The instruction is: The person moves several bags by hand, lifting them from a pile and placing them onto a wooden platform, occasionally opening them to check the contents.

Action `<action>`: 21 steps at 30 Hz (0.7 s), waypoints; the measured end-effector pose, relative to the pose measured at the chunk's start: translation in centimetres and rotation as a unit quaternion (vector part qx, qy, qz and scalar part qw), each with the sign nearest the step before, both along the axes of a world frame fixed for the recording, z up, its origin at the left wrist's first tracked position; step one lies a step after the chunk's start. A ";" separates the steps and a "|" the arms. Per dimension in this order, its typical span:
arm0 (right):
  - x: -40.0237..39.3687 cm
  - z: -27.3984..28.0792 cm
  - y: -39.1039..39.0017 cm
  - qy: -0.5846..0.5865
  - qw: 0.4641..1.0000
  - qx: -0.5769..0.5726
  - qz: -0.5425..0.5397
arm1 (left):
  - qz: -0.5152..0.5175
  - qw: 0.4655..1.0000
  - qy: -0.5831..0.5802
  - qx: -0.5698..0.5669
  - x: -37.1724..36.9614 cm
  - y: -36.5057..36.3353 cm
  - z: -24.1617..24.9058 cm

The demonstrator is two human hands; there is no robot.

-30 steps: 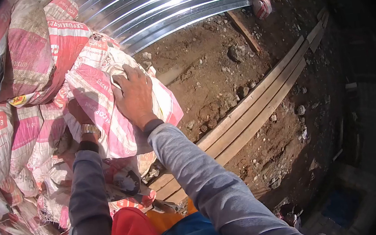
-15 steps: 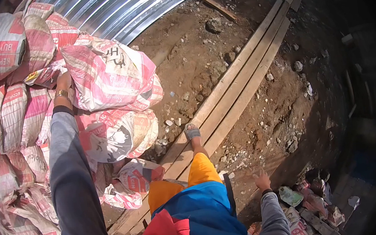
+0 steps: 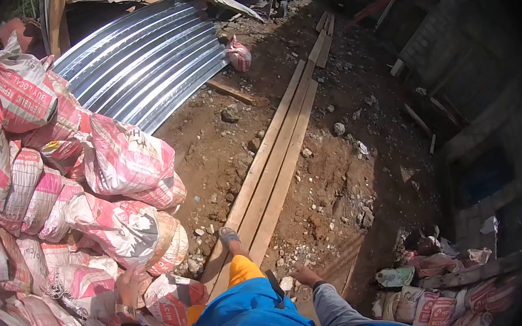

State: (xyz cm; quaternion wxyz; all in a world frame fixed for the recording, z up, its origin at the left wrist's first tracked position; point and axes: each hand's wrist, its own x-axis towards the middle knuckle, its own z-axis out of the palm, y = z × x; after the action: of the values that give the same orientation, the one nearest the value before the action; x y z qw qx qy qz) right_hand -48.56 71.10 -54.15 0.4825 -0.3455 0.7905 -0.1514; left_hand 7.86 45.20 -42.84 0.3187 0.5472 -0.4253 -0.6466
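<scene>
My left hand (image 3: 132, 286), with a watch on its wrist, is over the stacked sacks at the lower left, its fingers loosely apart and holding nothing. Just above it bulges a full red-and-white sack (image 3: 125, 231), and a smaller printed sack (image 3: 170, 300) lies to its right. Higher on the pile rests a large filled sack (image 3: 130, 157). Low beside my blue clothing hangs my right hand (image 3: 306, 275), fingers extended and nothing in them, over the stony ground. One sandaled foot (image 3: 229, 234) stands on the long wooden planks (image 3: 274, 168).
A curved corrugated metal sheet (image 3: 148, 60) lies beyond the sacks, with a single tied sack (image 3: 238, 55) at its end. Rocks (image 3: 230, 113) dot the dirt. More sacks (image 3: 429, 311) and rubble are piled at lower right, near a shaded wall (image 3: 492, 119).
My left hand has come off the upper sacks and drawn back toward my body. My right hand has moved closer to my body. The view has tilted up, showing more ground ahead.
</scene>
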 end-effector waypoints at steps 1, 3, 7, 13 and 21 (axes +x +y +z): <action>0.4 0.1 -0.2 0.014 1.000 -0.003 0.003 | 0.027 0.996 0.003 0.080 0.7 5.2 -0.6; 0.2 2.0 -2.1 0.027 1.000 -0.005 0.015 | -0.006 0.989 0.060 0.131 7.4 11.7 -11.5; -1.9 -1.8 -6.3 0.061 0.995 -0.046 0.071 | 0.131 0.887 -0.190 0.400 10.7 25.4 -11.9; 3.9 0.3 -19.8 -0.021 0.968 0.008 0.251 | 0.450 0.777 -0.274 0.345 5.9 54.0 -2.8; 19.9 0.0 -33.7 -0.074 0.875 -0.003 0.478 | 0.556 0.742 -0.220 0.302 -11.2 48.4 1.1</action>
State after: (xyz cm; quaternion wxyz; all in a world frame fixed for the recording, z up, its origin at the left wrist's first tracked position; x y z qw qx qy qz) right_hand -28.69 37.43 -54.12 0.5517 -0.6708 0.4906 0.0701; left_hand -3.34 93.62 -41.76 0.3370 0.8813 0.1142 -0.3108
